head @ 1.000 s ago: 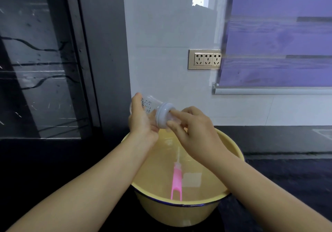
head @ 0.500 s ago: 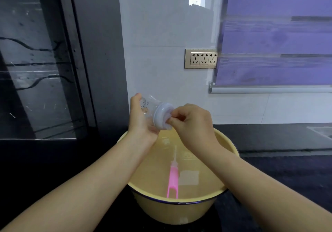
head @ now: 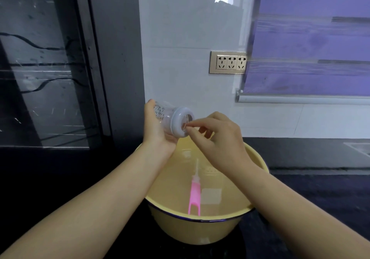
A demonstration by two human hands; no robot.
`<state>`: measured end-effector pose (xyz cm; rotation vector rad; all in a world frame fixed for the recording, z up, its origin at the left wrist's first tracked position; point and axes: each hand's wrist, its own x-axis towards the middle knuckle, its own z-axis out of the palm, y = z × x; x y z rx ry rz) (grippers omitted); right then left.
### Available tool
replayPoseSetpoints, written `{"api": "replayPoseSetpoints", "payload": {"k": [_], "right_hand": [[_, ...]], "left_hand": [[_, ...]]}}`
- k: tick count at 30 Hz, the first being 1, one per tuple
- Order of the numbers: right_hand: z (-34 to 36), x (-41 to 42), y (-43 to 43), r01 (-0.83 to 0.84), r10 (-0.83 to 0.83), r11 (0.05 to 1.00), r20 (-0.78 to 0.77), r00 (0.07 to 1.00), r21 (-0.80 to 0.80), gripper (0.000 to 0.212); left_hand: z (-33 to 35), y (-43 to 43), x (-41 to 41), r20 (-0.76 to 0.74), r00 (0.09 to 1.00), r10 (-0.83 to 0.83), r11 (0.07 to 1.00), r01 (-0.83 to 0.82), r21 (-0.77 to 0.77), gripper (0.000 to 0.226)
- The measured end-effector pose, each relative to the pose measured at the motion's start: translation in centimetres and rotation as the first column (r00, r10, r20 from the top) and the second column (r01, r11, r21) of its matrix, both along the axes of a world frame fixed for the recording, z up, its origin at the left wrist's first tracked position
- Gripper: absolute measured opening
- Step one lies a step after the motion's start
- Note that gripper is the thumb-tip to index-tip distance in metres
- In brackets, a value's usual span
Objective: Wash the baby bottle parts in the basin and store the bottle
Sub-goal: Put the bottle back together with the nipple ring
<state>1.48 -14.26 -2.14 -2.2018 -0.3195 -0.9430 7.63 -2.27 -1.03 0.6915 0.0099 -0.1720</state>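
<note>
"Head view: where is the bottle [head: 163, 112] right now?"

"Up in the air above the far rim of the yellow basin [head: 192, 232], lying on its side. The left hand [head: 158, 130] wraps the clear body from behind and below, fingers curled round it, with the neck turned towards the right hand [head: 218, 138]."

"And the right?"

"Thumb and forefinger are pinched together, fingertips [head: 193, 124] at the lip of the opening in the pale collar [head: 177, 122]. The other fingers curl loosely. Whether a clear teat sits between them I cannot tell."

"How will it handle?"

"Light, I'd judge: thin, stiff plastic, and empty by the look of it. Once wet it should be slippery, so the full wrap round the body is the right hold. The collar wants a grip on its outer rim for unscrewing. A teat would be soft and would stretch, so it is best taken near its base."

"Anything else?"

"A pink brush [head: 195, 194] lies in the basin's water, handle end towards the person, untouched."
</note>
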Motion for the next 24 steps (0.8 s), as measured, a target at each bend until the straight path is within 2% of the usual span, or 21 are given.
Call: {"api": "replayPoseSetpoints", "payload": {"k": [4, 7, 8, 12, 15, 17, 20, 24], "right_hand": [[0.1, 0.1, -0.3, 0.016, -0.008, 0.998, -0.126, 0.992, 0.060, 0.013], [0.4, -0.1, -0.3, -0.006, 0.026, 0.992, -0.163, 0.986, 0.122, 0.020], [0.5, -0.3, -0.3, -0.021, 0.044, 0.990, -0.164, 0.985, 0.138, 0.022], [0.5, -0.7, -0.1, -0.067, 0.102, 0.981, -0.188, 0.977, 0.180, 0.033], [0.4, -0.6, 0.0, -0.091, 0.138, 0.967, -0.188, 0.972, 0.238, 0.032], [0.4, -0.4, -0.2, -0.120, 0.187, 0.942, -0.191, 0.964, 0.314, 0.020], [0.5, -0.3, -0.4, -0.143, 0.236, 0.917, -0.217, 0.947, 0.372, 0.001], [0.7, -0.1, -0.4, -0.115, 0.257, 0.889, -0.278, 0.926, 0.443, 0.010]], "left_hand": [[0.3, 0.1, 0.2, 0.086, 0.993, 0.074, 0.996, -0.078, 0.035, 0.042], [0.7, 0.1, 0.6, 0.165, 0.971, 0.172, 0.979, -0.188, 0.084, 0.074], [0.8, 0.1, 0.6, 0.198, 0.958, 0.207, 0.969, -0.229, 0.094, 0.078], [0.7, 0.0, 0.7, 0.218, 0.920, 0.325, 0.938, -0.344, 0.054, 0.061], [0.7, -0.1, 0.7, 0.208, 0.940, 0.271, 0.956, -0.288, 0.053, 0.076], [0.7, 0.0, 0.6, 0.212, 0.954, 0.214, 0.970, -0.233, 0.067, 0.083], [0.6, 0.2, 0.8, 0.226, 0.964, 0.141, 0.978, -0.172, 0.122, 0.070], [1.1, 0.2, 1.1, 0.188, 0.956, 0.225, 0.947, -0.260, 0.188, 0.044]]}}
